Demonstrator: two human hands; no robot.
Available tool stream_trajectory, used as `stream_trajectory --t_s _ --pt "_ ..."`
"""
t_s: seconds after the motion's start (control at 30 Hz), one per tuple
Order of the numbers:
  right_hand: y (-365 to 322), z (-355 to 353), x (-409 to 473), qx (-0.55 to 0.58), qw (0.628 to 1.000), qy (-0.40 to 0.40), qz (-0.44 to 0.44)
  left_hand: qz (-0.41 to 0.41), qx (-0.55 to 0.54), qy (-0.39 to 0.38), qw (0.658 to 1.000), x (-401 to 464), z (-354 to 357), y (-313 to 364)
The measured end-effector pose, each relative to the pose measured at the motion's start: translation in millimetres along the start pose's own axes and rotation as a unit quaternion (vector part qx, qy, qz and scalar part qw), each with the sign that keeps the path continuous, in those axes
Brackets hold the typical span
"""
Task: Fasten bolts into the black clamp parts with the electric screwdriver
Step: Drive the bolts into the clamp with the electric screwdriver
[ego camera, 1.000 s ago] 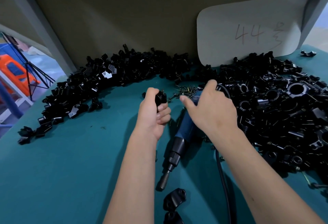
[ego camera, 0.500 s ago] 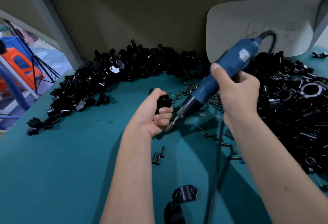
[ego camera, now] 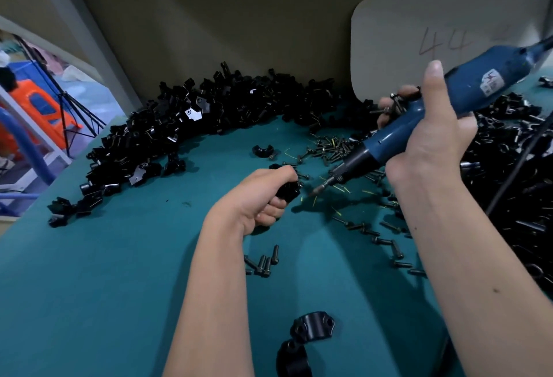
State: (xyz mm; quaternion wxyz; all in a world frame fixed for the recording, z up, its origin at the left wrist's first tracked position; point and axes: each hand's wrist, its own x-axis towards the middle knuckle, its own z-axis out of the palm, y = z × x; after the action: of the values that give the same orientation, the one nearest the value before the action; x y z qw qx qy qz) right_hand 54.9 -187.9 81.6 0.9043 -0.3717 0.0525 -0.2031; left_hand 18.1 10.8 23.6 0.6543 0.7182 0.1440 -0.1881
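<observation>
The left hand (ego camera: 263, 197) grips a black clamp part (ego camera: 288, 189) above the surface (ego camera: 104, 272). The right hand (ego camera: 431, 140), wrapped around the electric screwdriver (ego camera: 419, 116), angles its bit tip (ego camera: 314, 192) down-left, just right of the part.

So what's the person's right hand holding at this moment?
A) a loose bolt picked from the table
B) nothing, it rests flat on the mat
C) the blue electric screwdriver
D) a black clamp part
C: the right hand grips the blue electric screwdriver, its bit angled down toward the black clamp part held in the left hand.
</observation>
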Motion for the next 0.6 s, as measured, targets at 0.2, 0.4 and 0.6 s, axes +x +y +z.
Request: stream_trajectory --t_s 0.2,0.4,0.6 --pt "-4.4 -1.5 4.1 0.023 0.999 0.027 -0.003 -0.007 0.056 -0.003 0.998 0.8 5.1 1.6" --pt "-2.5 -1.1 6.4 0.033 0.999 0.023 0.017 -0.001 0.070 -0.002 0.998 3.6 5.0 -0.4" --pt "-3.1 1.0 4.7 0.028 1.000 0.000 0.007 0.010 0.080 -0.016 0.997 1.8 4.9 -0.7"
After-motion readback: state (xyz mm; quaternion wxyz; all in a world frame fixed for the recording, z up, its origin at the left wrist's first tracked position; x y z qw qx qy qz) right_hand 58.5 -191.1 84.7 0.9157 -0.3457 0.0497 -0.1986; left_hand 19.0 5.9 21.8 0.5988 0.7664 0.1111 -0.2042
